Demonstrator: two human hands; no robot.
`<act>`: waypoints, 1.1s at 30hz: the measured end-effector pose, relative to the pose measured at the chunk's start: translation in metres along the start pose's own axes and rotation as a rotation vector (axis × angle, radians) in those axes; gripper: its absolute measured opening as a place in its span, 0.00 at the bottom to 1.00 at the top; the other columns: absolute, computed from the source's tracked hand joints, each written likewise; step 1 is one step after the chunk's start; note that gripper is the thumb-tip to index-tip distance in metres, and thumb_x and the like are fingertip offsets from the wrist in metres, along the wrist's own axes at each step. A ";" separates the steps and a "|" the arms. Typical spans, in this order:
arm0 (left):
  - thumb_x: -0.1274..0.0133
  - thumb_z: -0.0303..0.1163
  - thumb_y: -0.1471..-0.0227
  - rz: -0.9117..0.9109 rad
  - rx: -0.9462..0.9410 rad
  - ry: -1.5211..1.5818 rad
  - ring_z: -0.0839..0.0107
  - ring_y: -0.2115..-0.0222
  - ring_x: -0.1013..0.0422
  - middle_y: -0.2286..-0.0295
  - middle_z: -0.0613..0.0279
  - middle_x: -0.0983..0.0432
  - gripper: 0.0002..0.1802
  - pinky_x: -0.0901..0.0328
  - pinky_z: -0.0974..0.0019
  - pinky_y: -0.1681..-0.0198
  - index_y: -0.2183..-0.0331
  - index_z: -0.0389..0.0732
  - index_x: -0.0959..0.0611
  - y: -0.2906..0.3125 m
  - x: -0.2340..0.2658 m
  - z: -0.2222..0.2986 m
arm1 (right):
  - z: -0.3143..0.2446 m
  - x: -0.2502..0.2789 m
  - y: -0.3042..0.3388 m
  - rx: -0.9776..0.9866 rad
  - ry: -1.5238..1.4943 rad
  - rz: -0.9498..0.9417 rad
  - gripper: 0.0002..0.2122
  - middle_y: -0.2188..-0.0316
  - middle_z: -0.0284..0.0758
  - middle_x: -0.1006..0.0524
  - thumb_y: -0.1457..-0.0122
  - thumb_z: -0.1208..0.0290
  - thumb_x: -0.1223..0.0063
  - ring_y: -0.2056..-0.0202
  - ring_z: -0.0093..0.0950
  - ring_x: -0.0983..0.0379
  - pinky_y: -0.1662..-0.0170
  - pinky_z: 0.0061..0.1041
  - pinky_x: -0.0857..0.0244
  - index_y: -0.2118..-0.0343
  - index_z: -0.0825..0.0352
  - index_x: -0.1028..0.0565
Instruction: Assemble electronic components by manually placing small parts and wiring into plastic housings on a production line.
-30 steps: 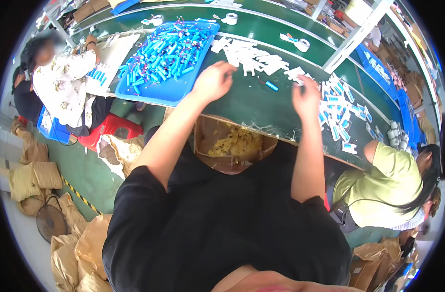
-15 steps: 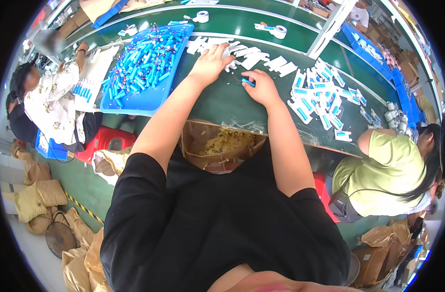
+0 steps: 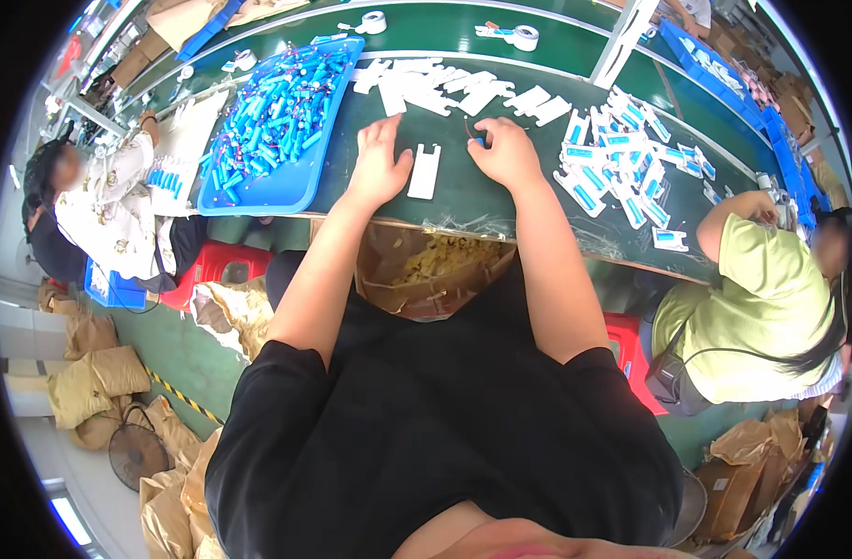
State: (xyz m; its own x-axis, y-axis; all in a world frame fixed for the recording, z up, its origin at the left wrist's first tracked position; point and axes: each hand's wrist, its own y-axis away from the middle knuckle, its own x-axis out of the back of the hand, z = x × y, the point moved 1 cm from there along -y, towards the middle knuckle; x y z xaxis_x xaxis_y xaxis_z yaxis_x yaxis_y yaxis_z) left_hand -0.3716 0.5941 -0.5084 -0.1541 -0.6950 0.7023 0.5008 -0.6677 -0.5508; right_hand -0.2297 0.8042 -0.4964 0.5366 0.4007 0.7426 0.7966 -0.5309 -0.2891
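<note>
Green worktop (image 3: pixel 473 197) stretches before us in the head view, a blue tray (image 3: pixel 258 203) heaped with blue cylinders (image 3: pixel 282 112) on the left, a pile of filled holders (image 3: pixel 622 158) on the right. Between them one white holder (image 3: pixel 425 173) lies flat near the front edge, its forked end pointing away from us. Our left hand (image 3: pixel 378 168) is just beside it, fingers loosely spread and nothing visible in its grasp (whether the thumb touches the holder, we cannot tell). Our right hand (image 3: pixel 507 156) holds a single blue cylinder (image 3: pixel 485 143), mostly hidden by the fingers, with a dark lead (image 3: pixel 468 127) poking out. We would do best, we judge, to steady the holder with the left fingertips, align the cylinder along its length, keep the lead unpinched, and press evenly.
</note>
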 end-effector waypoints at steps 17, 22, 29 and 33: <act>0.40 0.23 0.52 -0.568 -0.362 -0.044 0.55 0.52 0.22 0.52 0.57 0.18 0.01 0.26 0.57 0.49 0.73 0.36 0.15 -0.013 0.040 0.037 | 0.022 0.013 0.004 0.248 -0.332 -0.209 0.27 0.56 0.31 0.21 0.51 0.80 0.34 0.76 0.19 0.35 0.70 0.24 0.34 0.44 0.60 0.21; 0.41 0.23 0.53 -0.530 -0.378 -0.109 0.54 0.53 0.23 0.55 0.56 0.19 0.02 0.26 0.56 0.52 0.73 0.35 0.16 -0.011 0.035 0.039 | 0.014 0.012 0.004 0.268 -0.199 -0.190 0.24 0.54 0.40 0.20 0.50 0.73 0.29 0.55 0.40 0.21 0.50 0.34 0.27 0.47 0.63 0.20; 0.45 0.22 0.50 -0.489 -0.533 -0.219 0.53 0.55 0.27 0.61 0.54 0.23 0.07 0.29 0.55 0.50 0.66 0.34 0.18 -0.015 0.028 0.038 | 0.002 0.010 0.007 0.276 -0.301 -0.199 0.19 0.66 0.32 0.22 0.49 0.72 0.27 0.76 0.20 0.32 0.71 0.24 0.34 0.54 0.65 0.17; 0.46 0.22 0.47 -0.351 -0.468 -0.209 0.50 0.56 0.28 0.62 0.51 0.23 0.10 0.30 0.53 0.50 0.61 0.34 0.21 -0.005 0.013 0.035 | 0.003 0.006 0.006 0.271 -0.284 -0.186 0.16 0.66 0.31 0.20 0.49 0.71 0.26 0.76 0.19 0.30 0.72 0.23 0.35 0.56 0.66 0.17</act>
State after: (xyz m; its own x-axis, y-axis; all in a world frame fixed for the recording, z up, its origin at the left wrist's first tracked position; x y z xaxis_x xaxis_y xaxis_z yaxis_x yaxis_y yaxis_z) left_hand -0.3463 0.5976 -0.4808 -0.0484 -0.3773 0.9248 0.0170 -0.9261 -0.3770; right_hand -0.2207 0.8053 -0.4957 0.4019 0.6805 0.6126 0.9111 -0.2301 -0.3421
